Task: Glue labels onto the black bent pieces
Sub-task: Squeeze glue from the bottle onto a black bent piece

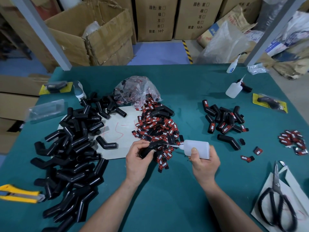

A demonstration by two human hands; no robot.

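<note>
Gripping the white plastic glue bottle (197, 148), right hand (204, 164) is aiming at the black bent tube (151, 148) left hand (138, 158) is holding. Probably worth keeping dabs tiny.

One black bent piece (151, 147) gripped in left hand (138, 158), near table (167, 190) centre. Translucent white glue bottle (197, 149) in right hand (204, 163), roughly horizontal, nozzle pointing left, tip at the piece. Heap of bare black pieces (71, 148) along left side. Red-black labels (155, 128) heaped mid-table. Cluster of labelled pieces (224, 119) right of centre; small label pile (292, 141) near right edge.
</note>
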